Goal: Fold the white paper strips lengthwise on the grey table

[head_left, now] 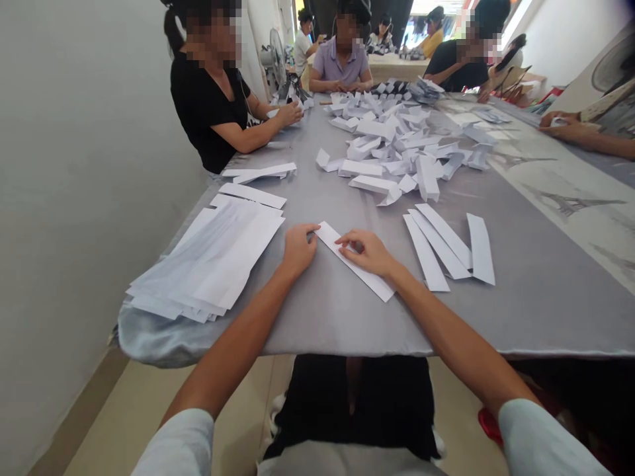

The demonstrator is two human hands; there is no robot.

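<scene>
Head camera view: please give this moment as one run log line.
left hand: on long white paper strip | right hand: on same strip | beside: stacked white paper strips | under: grey tablecloth

A narrow white paper strip (370,276) lies flat, diagonally.

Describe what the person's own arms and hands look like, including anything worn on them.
The left hand and right hand are bare, with no gloves, rings or watch showing. Both forearms are bare too, up to plain, pale grey fabric: the left sleeve and right sleeve. No markings are visible on either.
</scene>
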